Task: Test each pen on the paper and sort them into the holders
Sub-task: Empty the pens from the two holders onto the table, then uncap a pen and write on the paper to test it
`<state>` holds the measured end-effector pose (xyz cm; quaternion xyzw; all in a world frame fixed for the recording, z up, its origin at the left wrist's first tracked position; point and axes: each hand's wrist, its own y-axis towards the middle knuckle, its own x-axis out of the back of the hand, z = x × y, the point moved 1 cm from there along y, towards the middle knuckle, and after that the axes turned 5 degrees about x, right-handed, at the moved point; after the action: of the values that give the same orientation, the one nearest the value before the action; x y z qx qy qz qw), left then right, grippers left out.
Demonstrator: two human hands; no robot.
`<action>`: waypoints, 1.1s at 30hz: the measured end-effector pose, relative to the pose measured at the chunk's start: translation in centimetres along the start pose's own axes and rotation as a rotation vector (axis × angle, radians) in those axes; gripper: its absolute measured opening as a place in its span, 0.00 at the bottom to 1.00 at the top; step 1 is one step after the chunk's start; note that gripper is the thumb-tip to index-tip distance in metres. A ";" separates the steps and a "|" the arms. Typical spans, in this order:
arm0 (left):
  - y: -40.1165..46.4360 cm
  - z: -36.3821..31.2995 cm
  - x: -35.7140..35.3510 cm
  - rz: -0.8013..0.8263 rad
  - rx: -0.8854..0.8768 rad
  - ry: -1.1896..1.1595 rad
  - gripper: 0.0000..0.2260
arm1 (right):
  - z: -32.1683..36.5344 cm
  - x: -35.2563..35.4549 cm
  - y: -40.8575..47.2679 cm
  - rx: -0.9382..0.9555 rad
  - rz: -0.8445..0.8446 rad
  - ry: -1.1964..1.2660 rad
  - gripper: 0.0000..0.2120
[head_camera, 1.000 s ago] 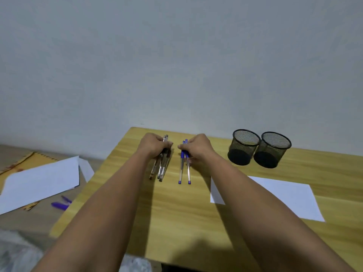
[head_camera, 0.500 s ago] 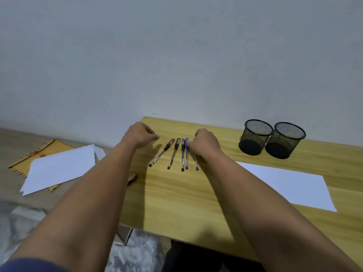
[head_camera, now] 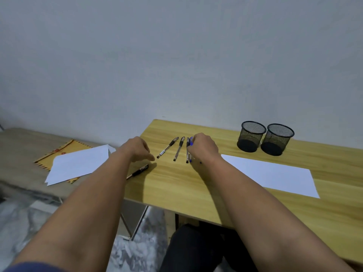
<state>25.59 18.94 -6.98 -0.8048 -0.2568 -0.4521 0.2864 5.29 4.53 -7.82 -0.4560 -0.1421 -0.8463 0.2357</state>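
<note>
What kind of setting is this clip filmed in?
Probably a plain home or office room: a small wooden desk against a bare wall, two mesh holders, pens and paper, with an envelope on a side surface.

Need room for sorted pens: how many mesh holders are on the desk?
2. The left holder and right holder stand side by side at the desk's far right, beyond the paper.

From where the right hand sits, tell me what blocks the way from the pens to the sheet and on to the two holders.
Nothing visible does. The right hand rests on the blue pens; bare table lies between them and the white paper. The two mesh holders stand beyond the paper's far edge, open-topped, nothing in front.
</note>
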 end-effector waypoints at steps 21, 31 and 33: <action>-7.0 -3.4 -1.2 -0.036 0.050 -0.651 0.05 | 2.6 -0.4 -7.7 0.040 0.293 0.575 0.07; -8.1 -10.9 0.6 0.027 -0.056 -1.100 0.13 | 0.0 5.2 -7.5 0.020 0.260 0.849 0.04; -7.9 -11.6 0.8 0.029 -0.087 -1.142 0.12 | -1.3 6.7 -7.1 -0.017 0.214 0.913 0.04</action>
<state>13.96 16.58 0.44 -0.9358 -0.3411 0.0482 0.0749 -2.55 8.18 -3.11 -0.0510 0.0309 -0.9324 0.3566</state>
